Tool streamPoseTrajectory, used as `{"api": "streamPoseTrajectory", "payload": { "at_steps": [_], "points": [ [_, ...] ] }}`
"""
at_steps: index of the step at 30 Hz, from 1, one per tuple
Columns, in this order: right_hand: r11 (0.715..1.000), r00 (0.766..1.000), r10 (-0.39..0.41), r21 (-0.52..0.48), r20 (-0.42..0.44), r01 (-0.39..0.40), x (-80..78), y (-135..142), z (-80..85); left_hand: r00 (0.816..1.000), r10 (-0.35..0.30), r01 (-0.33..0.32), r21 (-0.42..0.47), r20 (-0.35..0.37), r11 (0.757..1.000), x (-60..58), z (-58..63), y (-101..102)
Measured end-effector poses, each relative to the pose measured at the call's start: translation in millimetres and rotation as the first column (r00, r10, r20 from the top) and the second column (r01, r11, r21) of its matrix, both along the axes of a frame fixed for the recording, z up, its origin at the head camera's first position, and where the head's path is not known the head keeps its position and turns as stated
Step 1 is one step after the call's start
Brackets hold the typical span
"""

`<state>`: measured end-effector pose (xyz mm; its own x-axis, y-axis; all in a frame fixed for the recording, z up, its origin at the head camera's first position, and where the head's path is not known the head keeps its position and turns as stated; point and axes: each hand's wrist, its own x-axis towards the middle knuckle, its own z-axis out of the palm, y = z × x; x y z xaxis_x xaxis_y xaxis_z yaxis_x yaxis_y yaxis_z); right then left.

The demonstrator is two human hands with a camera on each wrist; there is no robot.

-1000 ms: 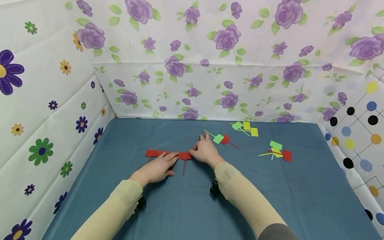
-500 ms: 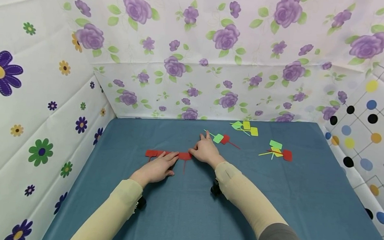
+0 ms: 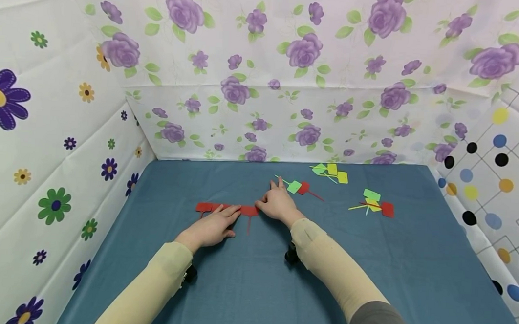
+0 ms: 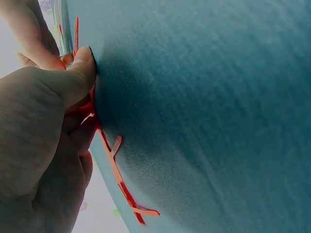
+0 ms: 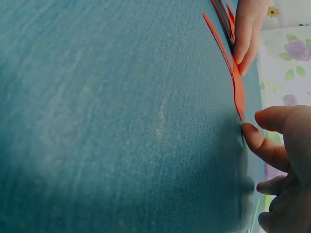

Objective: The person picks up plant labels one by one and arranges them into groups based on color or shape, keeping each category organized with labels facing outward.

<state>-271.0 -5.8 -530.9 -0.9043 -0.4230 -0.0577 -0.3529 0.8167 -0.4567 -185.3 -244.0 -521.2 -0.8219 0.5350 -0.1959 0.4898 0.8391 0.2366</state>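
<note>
Red tags: squarish heads in a straight row, thin stems towards the person, lying on the cloth (image 3: 244,288).
Left tag (image 3: 204,207): at the row's left end, stem partly hidden.
Middle: partly covered by the left hand (image 3: 209,227); number unclear.
Right tag (image 3: 250,211): lies flat, the right hand (image 3: 279,203) at its outer edge.

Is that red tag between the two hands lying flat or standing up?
Lying flat: the head view shows the broad face of the red tag, its stem along the blue cloth.
</note>
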Motion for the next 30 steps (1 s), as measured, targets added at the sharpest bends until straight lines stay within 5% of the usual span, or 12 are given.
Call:
{"api": "streamPoseTrajectory", "payload": {
  "at_steps": [18, 30],
  "points": [
    [0.997, 1.000, 0.009, -0.075, -0.013, -0.010, 0.5, 6.0, 0.8, 1.000, -0.013, 0.013, 0.006, -0.020, 1.000, -9.2, 11.3, 2.0],
    [0.998, 1.000, -0.015, -0.065, 0.000, 0.015, -0.7, 10.7, -0.8, 0.999, 0.036, -0.037, 0.067, 0.008, 0.997, -11.5, 9.7, 3.6]
  ]
}}
